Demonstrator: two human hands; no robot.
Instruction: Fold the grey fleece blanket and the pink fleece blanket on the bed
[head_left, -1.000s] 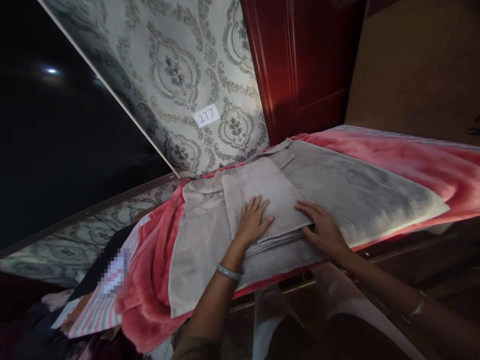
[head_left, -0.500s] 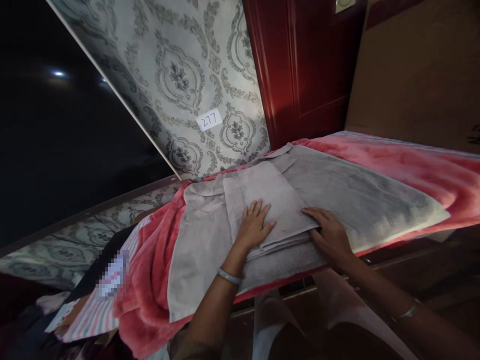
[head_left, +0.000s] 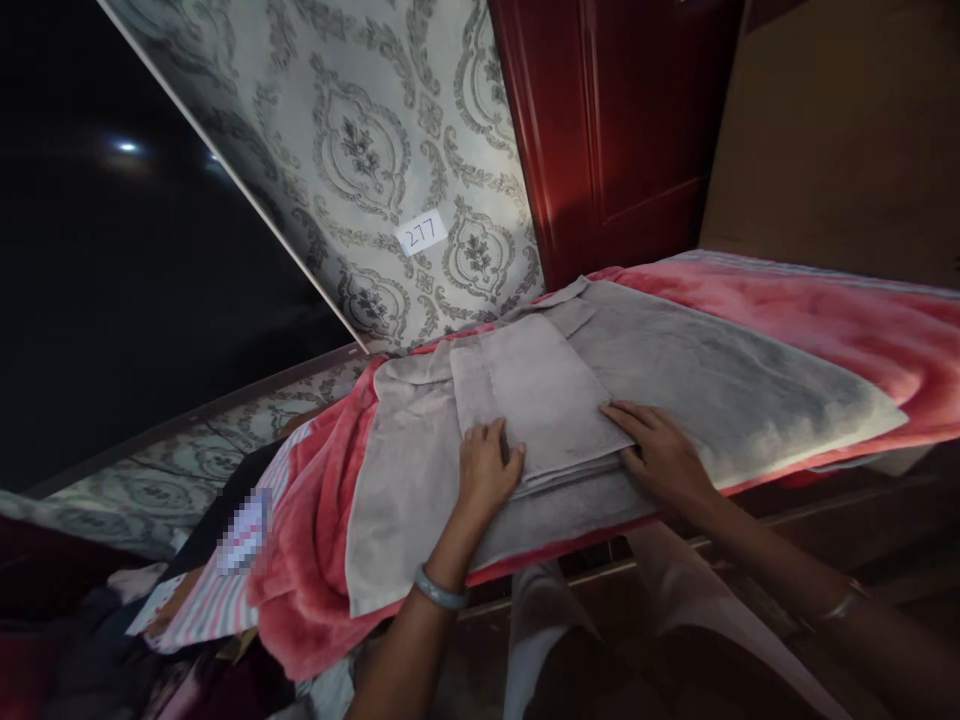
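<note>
A folded grey cloth (head_left: 540, 385) lies on top of a larger grey cloth (head_left: 720, 370), which is spread out with creases at its far edge. My left hand (head_left: 484, 470) has its fingers bent over the left front part of the folded cloth, thumb set apart to the right. At the right front corner, my right hand (head_left: 664, 460) pinches the folded cloth, fingers on top and thumb at the front edge. Several layers show along that front edge. The undersides of both hands are hidden.
Beneath the grey cloths is a pink fleecy blanket (head_left: 300, 540) with a striped part at the left. A dark screen (head_left: 150, 260) stands at left. Behind are patterned wallpaper with a paper label (head_left: 421, 232), a red door (head_left: 622, 130) and a brown panel (head_left: 847, 140).
My left hand has drawn back toward the front left of the folded cloth, and its flat, spread fingers have bent. My right hand stays at the right corner. The view has shifted slightly.
</note>
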